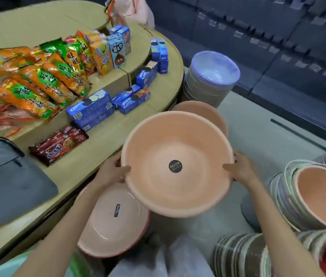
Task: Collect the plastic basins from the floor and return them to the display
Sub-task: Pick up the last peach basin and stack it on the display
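I hold a peach plastic basin (pixel 178 148) with a round black sticker in mid-air, tilted toward me. My left hand (pixel 112 170) grips its left rim and my right hand (pixel 240 168) grips its right rim. Below it on the floor lies a second peach basin (pixel 112 226) with a black label. Behind the held one, a third peach basin (pixel 202 111) shows partly. A stack of basins topped by a lilac one (pixel 214 66) stands farther back. To the right is a tilted stack (pixel 306 198) with a peach basin innermost.
A wooden display table (pixel 82 156) on the left carries snack bags, Oreo boxes and a grey bag (pixel 8 176). Dark shelving (pixel 278 47) runs along the back right. More striped basin stacks (pixel 244 254) and a plastic bag (pixel 164 260) lie near my feet.
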